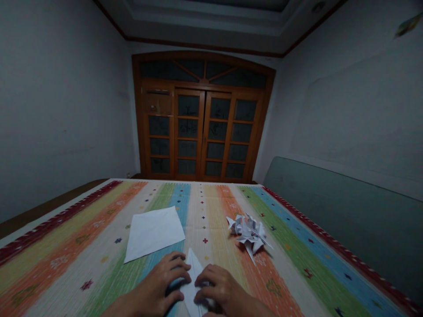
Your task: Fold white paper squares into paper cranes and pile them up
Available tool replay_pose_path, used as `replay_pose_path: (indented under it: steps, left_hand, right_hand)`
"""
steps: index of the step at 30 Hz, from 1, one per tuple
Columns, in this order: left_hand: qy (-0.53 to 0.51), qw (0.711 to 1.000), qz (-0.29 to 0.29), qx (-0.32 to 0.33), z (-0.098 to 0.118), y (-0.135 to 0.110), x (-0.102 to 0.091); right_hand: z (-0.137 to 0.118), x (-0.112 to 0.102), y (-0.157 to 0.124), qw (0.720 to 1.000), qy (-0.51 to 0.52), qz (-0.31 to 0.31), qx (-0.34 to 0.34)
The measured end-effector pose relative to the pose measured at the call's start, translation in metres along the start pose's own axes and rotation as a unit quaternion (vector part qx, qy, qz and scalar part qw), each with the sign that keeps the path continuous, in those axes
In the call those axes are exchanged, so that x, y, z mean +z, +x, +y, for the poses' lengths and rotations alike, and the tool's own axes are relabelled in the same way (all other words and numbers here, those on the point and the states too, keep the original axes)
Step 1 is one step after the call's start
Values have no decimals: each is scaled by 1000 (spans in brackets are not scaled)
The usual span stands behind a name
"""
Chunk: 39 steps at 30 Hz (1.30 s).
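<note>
Low in the head view, a narrow piece of folded white paper [189, 296] with a pointed far tip lies on the striped tablecloth [228, 273]. My left hand [167, 279] is at its left edge, fingers curled over and thumb below. From the other side my right hand [222, 285] holds the paper with bent fingertips, covering part of it. Beyond the left hand lies a flat white paper sheet [155, 233]. Several folded white paper flowers or stars [249, 233] sit bunched to the right, with sharp petals pointing outward.
The tablecloth covers a long table reaching toward wooden glass-paned doors [203, 132] at the back. A pale green padded backrest [330, 207] runs along the right side. Plain walls stand on both sides.
</note>
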<state>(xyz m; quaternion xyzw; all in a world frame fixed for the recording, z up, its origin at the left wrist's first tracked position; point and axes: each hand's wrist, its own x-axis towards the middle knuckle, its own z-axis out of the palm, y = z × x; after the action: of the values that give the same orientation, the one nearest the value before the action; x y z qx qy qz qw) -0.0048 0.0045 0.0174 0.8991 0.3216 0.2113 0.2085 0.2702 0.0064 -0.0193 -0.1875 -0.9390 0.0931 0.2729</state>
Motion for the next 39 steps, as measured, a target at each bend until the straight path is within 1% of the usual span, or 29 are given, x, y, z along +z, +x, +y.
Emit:
replay_pose_path:
  steps: [6, 9, 12, 18, 20, 23, 27, 32, 35, 39]
  left_hand:
    - [13, 1000, -1, 6, 3, 1, -1]
    - [17, 1000, 4, 9, 2, 1, 0]
    - [23, 1000, 12, 4, 2, 1, 2]
    - [34, 999, -6, -13, 3, -1, 4]
    - [35, 999, 5, -10, 1, -2, 6]
    - [47, 999, 20, 16, -6, -3, 8]
    - [57, 997, 22, 35, -11, -3, 9]
    - [45, 998, 48, 13, -2, 0, 7]
    - [28, 997, 67, -4, 0, 2, 7]
    - [-5, 996, 86, -26, -6, 4, 10]
  right_hand:
    - [3, 7, 0, 999, -7, -8, 49]
    - [3, 7, 1, 997, -10, -19, 72]
    - [0, 1, 3, 995, -4, -38, 93]
    - [-13, -19, 9, 988, 49, -79, 122]
    - [-17, -23, 10, 986, 57, -82, 136]
    - [-21, -25, 10, 986, 62, -60, 145]
    - [-23, -25, 9, 988, 72, -21, 133]
    - [-22, -24, 8, 990, 59, -8, 124]
    - [-22, -21, 8, 991, 33, 40, 125]
    - [-20, -16, 7, 985, 18, 107, 131]
